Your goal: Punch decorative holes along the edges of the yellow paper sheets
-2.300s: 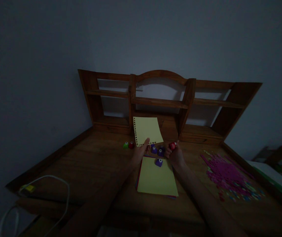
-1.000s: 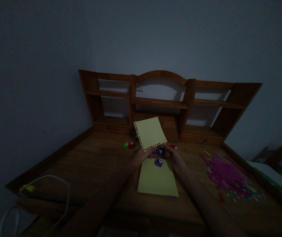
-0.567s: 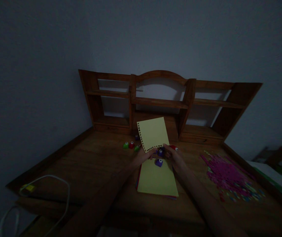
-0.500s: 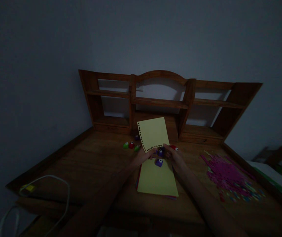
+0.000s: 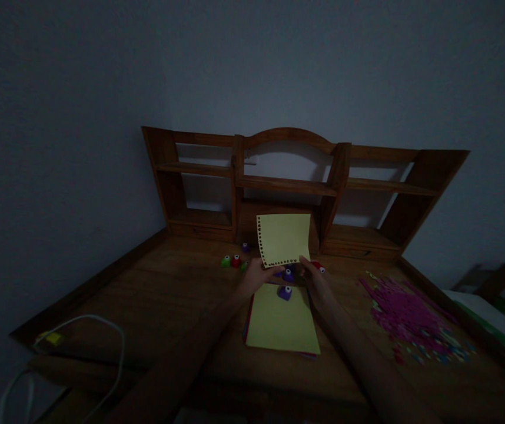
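A sheet of pale yellow paper (image 5: pixel 285 238), with small shapes punched along its left and lower edges, is held up above the desk. My left hand (image 5: pixel 255 278) pinches its lower left corner, and my right hand (image 5: pixel 315 281) grips its lower right side. Just beyond the right hand shows a red craft punch (image 5: pixel 318 267); whether the fingers touch it I cannot tell. Below lies a stack of coloured paper (image 5: pixel 282 324), yellow on top, with a purple craft punch (image 5: pixel 285 292) on its far edge. Another purple punch (image 5: pixel 288 275) sits behind, partly covered.
Left of the paper stand a green punch (image 5: pixel 226 261), a red punch (image 5: pixel 235 261) and a small purple one (image 5: pixel 245 247). A pile of pink strips and coloured bits (image 5: pixel 407 312) covers the desk's right side. A wooden shelf (image 5: pixel 288 184) lines the back; a white cable (image 5: pixel 122 341) loops at left.
The held sheet has shifted right and turned to sit straighter, its right side now bent. My right hand has moved slightly right, and the red punch beside it also appears farther right.
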Tool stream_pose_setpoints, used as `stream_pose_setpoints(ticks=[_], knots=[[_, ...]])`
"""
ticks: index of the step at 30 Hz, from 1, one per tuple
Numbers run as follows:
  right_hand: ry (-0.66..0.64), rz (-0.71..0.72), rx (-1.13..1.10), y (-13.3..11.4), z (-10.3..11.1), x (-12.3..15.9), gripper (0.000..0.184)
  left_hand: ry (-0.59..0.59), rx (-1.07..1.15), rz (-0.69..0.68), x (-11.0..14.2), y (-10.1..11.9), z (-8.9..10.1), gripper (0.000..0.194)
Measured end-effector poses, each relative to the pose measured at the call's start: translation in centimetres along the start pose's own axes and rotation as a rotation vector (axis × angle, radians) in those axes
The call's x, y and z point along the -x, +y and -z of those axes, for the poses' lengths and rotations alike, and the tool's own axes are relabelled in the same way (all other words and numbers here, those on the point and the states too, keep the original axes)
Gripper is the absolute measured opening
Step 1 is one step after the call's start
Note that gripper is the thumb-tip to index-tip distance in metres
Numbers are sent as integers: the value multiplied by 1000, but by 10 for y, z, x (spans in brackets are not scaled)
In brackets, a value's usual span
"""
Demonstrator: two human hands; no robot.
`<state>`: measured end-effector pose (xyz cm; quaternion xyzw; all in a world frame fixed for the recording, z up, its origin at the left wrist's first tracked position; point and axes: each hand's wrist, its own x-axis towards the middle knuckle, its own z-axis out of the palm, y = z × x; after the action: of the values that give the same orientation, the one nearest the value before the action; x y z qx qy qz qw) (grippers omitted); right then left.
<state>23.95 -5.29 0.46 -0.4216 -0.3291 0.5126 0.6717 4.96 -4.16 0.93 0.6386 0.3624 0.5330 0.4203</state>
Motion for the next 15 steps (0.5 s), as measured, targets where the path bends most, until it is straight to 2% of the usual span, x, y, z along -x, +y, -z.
stream_pose_setpoints(ticks=[3, 8, 12, 15], knots=[[43, 31, -53, 3, 2, -5, 29, -4, -29, 5, -1, -3, 1, 31], [94, 51, -139, 4, 4, -10, 35, 20, -138, -8, 2, 0, 3, 27], [122, 0, -200, 6, 8, -14, 34, -17, -98, 32, 6, 6, 7, 31], [108, 21, -183, 9, 10, -15, 32, -55, -37, 62, 8, 11, 9, 34]])
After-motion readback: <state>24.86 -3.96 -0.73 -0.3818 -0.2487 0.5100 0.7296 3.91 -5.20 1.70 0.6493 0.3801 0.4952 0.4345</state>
